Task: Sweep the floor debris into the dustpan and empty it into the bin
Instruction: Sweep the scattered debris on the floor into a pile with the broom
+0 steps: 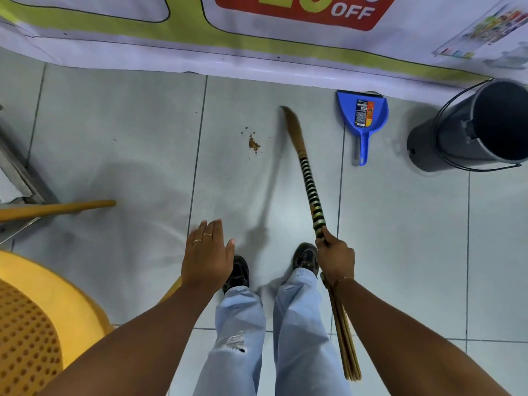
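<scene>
A small heap of brown debris lies on the pale tiled floor, with a few crumbs scattered around it. My right hand is shut on a stick broom with a black-and-gold banded handle; its brush end hangs just right of the debris and looks blurred. A blue dustpan lies flat on the floor further right, handle toward me. A dark grey bin with a wire handle stands at the far right, open at the top. My left hand hovers open and holds nothing.
A white, green and red banner runs along the far edge of the floor. A yellow plastic chair stands at the lower left. A yellow wooden pole and a metal frame jut in from the left. My feet stand between my hands.
</scene>
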Demonstrator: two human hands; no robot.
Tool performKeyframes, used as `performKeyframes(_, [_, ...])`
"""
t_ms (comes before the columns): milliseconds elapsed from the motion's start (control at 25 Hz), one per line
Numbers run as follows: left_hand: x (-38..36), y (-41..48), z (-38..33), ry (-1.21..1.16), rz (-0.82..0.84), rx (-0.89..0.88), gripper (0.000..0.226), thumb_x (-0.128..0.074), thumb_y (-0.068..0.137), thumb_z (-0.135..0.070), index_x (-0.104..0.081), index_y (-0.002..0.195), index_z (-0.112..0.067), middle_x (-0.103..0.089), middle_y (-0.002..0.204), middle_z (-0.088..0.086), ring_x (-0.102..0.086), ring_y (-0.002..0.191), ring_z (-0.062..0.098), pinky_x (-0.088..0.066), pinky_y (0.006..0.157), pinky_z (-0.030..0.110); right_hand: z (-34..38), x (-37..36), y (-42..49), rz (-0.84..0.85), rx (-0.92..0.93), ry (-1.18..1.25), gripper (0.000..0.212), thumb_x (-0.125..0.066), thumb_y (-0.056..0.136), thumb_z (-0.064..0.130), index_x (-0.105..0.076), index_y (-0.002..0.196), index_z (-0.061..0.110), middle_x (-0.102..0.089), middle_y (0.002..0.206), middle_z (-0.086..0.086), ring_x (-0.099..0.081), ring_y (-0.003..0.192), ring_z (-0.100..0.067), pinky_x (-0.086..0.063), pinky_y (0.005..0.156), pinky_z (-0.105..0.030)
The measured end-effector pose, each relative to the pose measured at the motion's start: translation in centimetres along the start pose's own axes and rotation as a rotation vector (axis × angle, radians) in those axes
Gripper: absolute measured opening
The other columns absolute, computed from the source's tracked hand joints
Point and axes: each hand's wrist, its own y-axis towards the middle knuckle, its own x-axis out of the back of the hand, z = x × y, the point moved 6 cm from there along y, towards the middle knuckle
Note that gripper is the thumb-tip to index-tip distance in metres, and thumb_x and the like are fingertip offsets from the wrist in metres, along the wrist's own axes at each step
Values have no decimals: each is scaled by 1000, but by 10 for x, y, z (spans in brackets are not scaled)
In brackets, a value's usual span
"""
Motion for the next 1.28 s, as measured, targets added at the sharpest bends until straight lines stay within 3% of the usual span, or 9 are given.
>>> performKeyframes(160, [-2, 2, 5, 5, 4, 6, 58, -33, 86, -37, -49, 123, 5, -62, 120, 27, -53, 119, 41, -41, 103, 50, 7, -18, 23, 125, -90, -190, 36, -43, 95, 21, -60, 124, 13, -66, 115, -17, -60, 106, -34, -49, 86, -33])
performKeyframes(400, [0, 5, 8, -9, 14, 30, 56, -38, 87, -32, -44, 128, 4, -56, 128, 27, -45, 127, 40, -35, 108, 49, 36, -63, 8, 255, 12, -272, 38, -41, 94, 19, -56, 127, 9, -63, 121, -18, -59, 110, -36, -52, 95, -41])
performKeyframes(560, [3, 10, 2, -24, 15, 24, 50, -46, 91, -27, -40, 131, 4, -53, 131, 28, -41, 130, 40, -32, 111, 49, 41, -58, 1, 225, 76, -266, 40, -41, 97, 22, -51, 135, 19, -64, 121, -17, -58, 112, -35, -50, 96, -40])
performKeyframes(760, [5, 22, -16, -38, -9, -4, 54, -37, 91, -33, -43, 128, 5, -57, 126, 28, -45, 127, 41, -36, 108, 50, 49, -5, 16, -2, 122, -182, 41, -43, 96, 26, -50, 136, 33, -67, 112, -20, -61, 103, -38, -51, 91, -39])
performKeyframes(960, [3, 35, -32, -21, -3, -38, 52, -44, 93, -27, -35, 135, 3, -48, 137, 25, -35, 135, 37, -27, 115, 46, 93, 18, 84, 23, 178, -462, 37, -41, 93, 21, -53, 128, 18, -60, 121, -16, -57, 110, -36, -45, 79, -34])
performKeyframes(1120, [2, 37, -40, 10, 8, -49, 52, -41, 94, -29, -32, 136, 1, -45, 139, 23, -31, 137, 34, -23, 117, 43, 106, 31, 98, 50, 275, -657, 36, -42, 94, 18, -52, 126, 8, -56, 124, -18, -56, 113, -38, -48, 90, -40])
performKeyframes(1280, [1, 39, -50, 27, 32, -26, 52, -38, 95, -31, -31, 138, -1, -43, 142, 21, -28, 139, 33, -21, 118, 42, 93, 50, 98, 56, 398, -834, 37, -38, 94, 14, -51, 129, 14, -58, 120, -16, -57, 110, -36, -48, 87, -39])
